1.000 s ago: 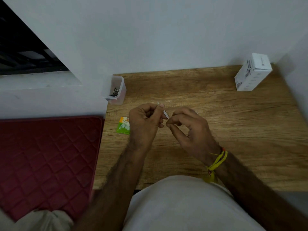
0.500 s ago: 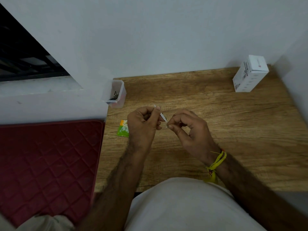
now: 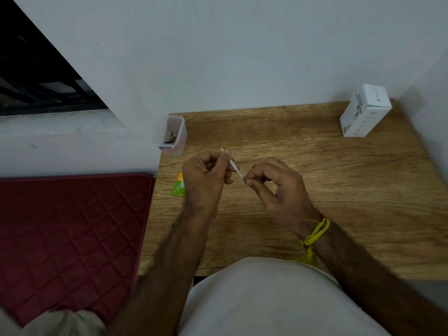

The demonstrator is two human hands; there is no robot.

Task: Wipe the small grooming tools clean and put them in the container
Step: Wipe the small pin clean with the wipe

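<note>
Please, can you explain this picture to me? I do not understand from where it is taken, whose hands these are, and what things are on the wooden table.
There is no machine here. A camera worn on a person's head looks down at their own two hands above a wooden table. The left hand holds a thin pale tool, and the right hand pinches its lower end; whether a wipe is there, I cannot tell. A small clear container with some dark items inside stands at the table's far left corner. A green packet lies partly behind the left hand. A white box sits at the far right. A dark red quilted mat lies left of the table.
</note>
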